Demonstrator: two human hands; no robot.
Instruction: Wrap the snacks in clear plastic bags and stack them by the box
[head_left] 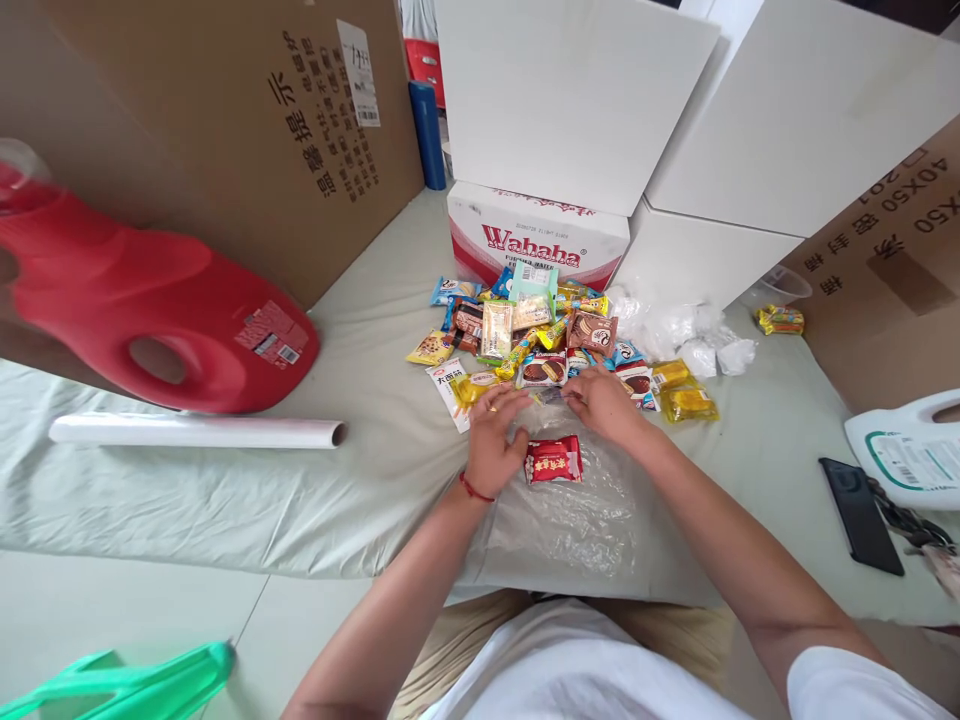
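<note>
My left hand (495, 435) and my right hand (600, 402) both rest on the far edge of a clear plastic bag (570, 510) lying flat on the pale green sheet. Their fingers are curled, pinching the bag's mouth. A red snack packet (553, 460) lies in or on the bag between my hands; I cannot tell which. Just beyond my fingers sits a heap of small wrapped snacks (540, 335) in many colours.
A red detergent jug (150, 300) and a white roll (195, 431) lie at left. A Wahaha box (536, 240), white boxes and brown cartons stand behind. Crumpled clear bags (675, 330), a black phone (860, 515) and a white jug (911, 450) lie at right.
</note>
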